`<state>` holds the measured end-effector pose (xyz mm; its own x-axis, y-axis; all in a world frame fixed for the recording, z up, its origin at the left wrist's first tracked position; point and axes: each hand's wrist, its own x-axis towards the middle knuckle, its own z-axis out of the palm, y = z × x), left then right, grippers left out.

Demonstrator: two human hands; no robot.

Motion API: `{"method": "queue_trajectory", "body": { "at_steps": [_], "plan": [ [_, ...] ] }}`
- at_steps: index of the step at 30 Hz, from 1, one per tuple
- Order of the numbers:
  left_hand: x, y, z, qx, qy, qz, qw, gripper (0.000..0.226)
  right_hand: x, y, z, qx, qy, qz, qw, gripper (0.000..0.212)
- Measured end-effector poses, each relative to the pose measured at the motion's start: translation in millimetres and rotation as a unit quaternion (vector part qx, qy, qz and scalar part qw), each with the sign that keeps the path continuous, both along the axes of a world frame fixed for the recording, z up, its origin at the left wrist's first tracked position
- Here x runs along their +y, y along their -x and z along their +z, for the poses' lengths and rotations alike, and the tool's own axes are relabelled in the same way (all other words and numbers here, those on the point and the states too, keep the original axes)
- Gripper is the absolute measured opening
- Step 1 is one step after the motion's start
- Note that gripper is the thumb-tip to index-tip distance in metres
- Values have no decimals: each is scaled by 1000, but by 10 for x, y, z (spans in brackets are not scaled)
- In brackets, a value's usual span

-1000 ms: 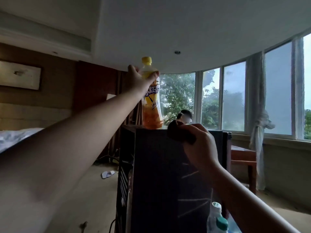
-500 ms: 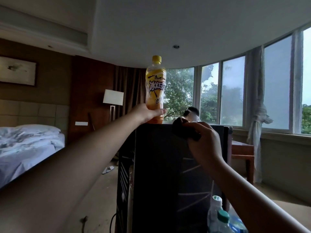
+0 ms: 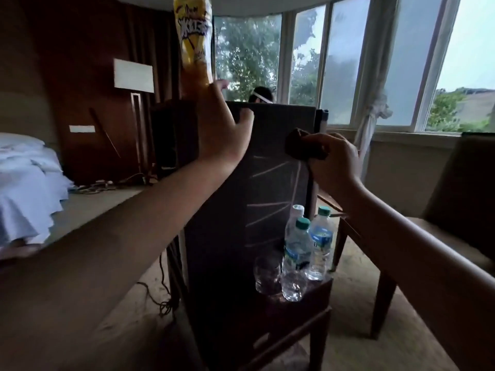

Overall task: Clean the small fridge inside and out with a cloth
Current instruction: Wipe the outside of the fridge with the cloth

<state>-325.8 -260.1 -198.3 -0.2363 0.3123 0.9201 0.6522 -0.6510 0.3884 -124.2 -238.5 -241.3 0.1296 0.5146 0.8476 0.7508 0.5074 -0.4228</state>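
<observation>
The small black fridge (image 3: pixel 241 196) stands on a low wooden stand (image 3: pixel 302 314), with its dark side panel facing me. A tall yellow-orange drink bottle (image 3: pixel 192 41) stands upright on the fridge's top left corner. My left hand (image 3: pixel 222 127) is at the bottle's base, fingers spread, with the thumb over the fridge's top edge and away from the bottle. My right hand (image 3: pixel 334 164) is shut on a crumpled dark brown cloth (image 3: pixel 300 147), which it presses to the upper right part of the panel.
Three water bottles (image 3: pixel 297 253) and a glass (image 3: pixel 267 274) stand on the stand beside the fridge. A wooden chair (image 3: pixel 455 199) is at the right and a bed (image 3: pixel 26 188) at the left. A floor lamp (image 3: pixel 134 76) and floor cables (image 3: pixel 160 298) are nearby. A person's head (image 3: pixel 261 93) shows behind the fridge.
My view has tilted down. My left hand has loosened at the bottle's base, thumb now off it. My right hand has moved the cloth down and right from the fridge's top edge.
</observation>
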Motion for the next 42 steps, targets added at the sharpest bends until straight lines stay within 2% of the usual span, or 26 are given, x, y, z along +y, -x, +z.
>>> {"method": "queue_trajectory", "body": {
  "at_steps": [2, 4, 7, 10, 13, 17, 20, 24, 27, 29, 32, 35, 39, 42],
  "plan": [
    [-55, -274, -414, 53, 94, -84, 991, 34, -36, -208, -215, -2, 14, -7, 1000, 39],
    [-8, -517, -824, 114, 230, -136, 957, 32, -92, -384, -422, -3, 33, -18, 999, 37],
    [159, -770, -1337, 123, 396, -177, 892, 53, -224, -589, -702, 23, 59, -23, 998, 35],
    [258, -975, -1659, 83, 461, -203, 860, 82, -347, -747, -889, 36, 84, -13, 996, 36],
    [324, -1144, -1898, 88, 495, -201, 841, 95, -372, -844, -1001, 33, 97, -17, 995, 38],
    [460, -1298, -2102, 92, 486, -190, 848, 103, -328, -855, -1061, 29, 125, -24, 991, 44],
    [585, -1332, -2222, 69, 506, -175, 842, 109, -306, -839, -1156, 16, 146, -26, 989, 40],
    [710, -1340, -2367, 24, 522, -190, 831, 89, -245, -831, -1343, 39, 157, 10, 987, 44],
    [716, -1344, -2285, 27, 498, -226, 837, 91, -246, -872, -1311, 46, 127, 17, 991, 59],
    [597, -1273, -1920, 38, 457, -242, 855, 84, -279, -886, -1188, 63, 90, 36, 993, 73],
    [370, -990, -1071, 65, 340, -240, 907, 74, -274, -894, -1021, 102, 54, 53, 992, 80],
    [240, -624, -97, 91, 220, -187, 953, 63, -150, -809, -795, 123, 31, 49, 991, 70],
    [286, -385, 864, 96, 183, -140, 968, 68, 61, -551, -285, 132, -19, 44, 990, 45],
    [343, -334, 1383, 124, 130, -96, 979, 68, 317, -431, 125, 133, -36, 57, 989, 42]
  ]
}}
